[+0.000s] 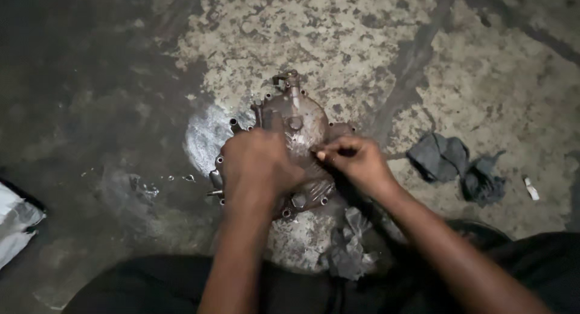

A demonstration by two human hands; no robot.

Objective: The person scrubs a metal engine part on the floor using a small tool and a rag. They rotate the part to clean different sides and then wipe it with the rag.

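- Nearest the camera, two bare forearms reach forward from the bottom edge over dark clothing, toward a stained, flaking concrete floor (pixel 338 36).
- Just beside the right forearm, a crumpled grey rag (pixel 350 244) lies on the floor, close to the near edge of the metal part.
- The left hand (pixel 257 166) rests palm down on the near-left portion of a round, grimy metal engine cover (pixel 296 118); its fingers curl over the casting and press on it, though the fingertips themselves are hidden, so whether they clasp an edge cannot be told.
- The right hand (pixel 356 160) sits at the cover's right side, its fingers pressed together in a pinch on something small and thin at the casting's face; what that item is cannot be made out.
- The engine cover lies flat on the floor in the middle of the view, between and under both hands, with bolt lugs around its rim and a raised boss near its centre.
- To the right, well apart from the hands, a second dark grey cloth (pixel 456 166) lies bunched on the floor, with a small pale scrap (pixel 531 189) just beyond it.
- At the far left edge, a white plastic bag (pixel 15 226) shows partly.
- A wet, shiny patch (pixel 205 139) spreads on the floor left of the cover.
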